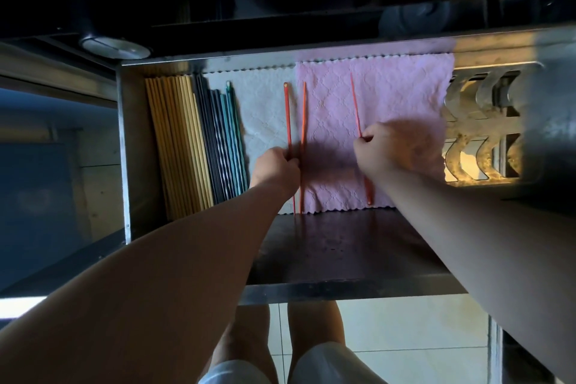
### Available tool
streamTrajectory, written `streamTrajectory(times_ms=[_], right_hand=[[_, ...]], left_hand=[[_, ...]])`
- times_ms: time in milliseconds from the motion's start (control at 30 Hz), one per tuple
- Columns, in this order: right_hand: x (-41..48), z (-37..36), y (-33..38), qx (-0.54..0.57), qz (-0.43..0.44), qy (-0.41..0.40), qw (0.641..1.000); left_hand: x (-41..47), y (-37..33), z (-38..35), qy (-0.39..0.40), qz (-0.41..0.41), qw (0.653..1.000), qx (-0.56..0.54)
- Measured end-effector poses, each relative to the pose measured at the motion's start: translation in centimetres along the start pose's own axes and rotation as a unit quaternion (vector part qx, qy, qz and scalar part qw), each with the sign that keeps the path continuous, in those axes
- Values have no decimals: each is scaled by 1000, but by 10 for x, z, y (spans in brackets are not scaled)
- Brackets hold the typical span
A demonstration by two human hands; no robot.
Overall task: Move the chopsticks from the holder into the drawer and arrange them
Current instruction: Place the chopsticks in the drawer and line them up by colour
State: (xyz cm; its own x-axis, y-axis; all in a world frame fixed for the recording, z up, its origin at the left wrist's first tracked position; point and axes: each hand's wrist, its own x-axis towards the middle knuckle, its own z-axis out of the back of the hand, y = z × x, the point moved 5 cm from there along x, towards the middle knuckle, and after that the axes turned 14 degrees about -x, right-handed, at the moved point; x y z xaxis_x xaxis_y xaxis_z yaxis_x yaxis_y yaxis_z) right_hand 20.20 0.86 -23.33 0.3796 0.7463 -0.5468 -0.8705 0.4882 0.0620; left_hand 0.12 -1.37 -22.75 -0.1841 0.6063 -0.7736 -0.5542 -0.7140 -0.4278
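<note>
An open metal drawer (pixel 343 262) holds a white cloth (pixel 265 109) and a pink cloth (pixel 389 97). My left hand (pixel 274 170) pinches a red chopstick (pixel 287 115) over the white cloth. A second red chopstick (pixel 303 121) lies just to its right, touching the hand. My right hand (pixel 383 150) grips a third red chopstick (pixel 355 103) over the pink cloth; its thick end shows below the hand. At the drawer's left lie rows of yellow chopsticks (pixel 177 140), dark striped chopsticks (pixel 215 140) and teal chopsticks (pixel 232 134). No holder is in view.
A perforated metal rack (pixel 480 125) fills the drawer's right side. A dark counter edge (pixel 280 25) overhangs the back. The drawer's front part is bare dark metal. My knees and a tiled floor (pixel 405 327) show below the drawer front.
</note>
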Motion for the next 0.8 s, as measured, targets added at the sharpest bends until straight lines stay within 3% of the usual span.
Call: streamTrajectory(times_ms=[133,367,800], right_hand=[[-12,-7,28,94,52,20,994],[-22,-25,72,158,69,52,984],[-44,-48,139,24,108,103,988]], left_hand=[[0,13,16,-22,9,1000,-4],[1,27,39,-23,-18,999,-13],[7,54,77,-29,-3,999,-31]])
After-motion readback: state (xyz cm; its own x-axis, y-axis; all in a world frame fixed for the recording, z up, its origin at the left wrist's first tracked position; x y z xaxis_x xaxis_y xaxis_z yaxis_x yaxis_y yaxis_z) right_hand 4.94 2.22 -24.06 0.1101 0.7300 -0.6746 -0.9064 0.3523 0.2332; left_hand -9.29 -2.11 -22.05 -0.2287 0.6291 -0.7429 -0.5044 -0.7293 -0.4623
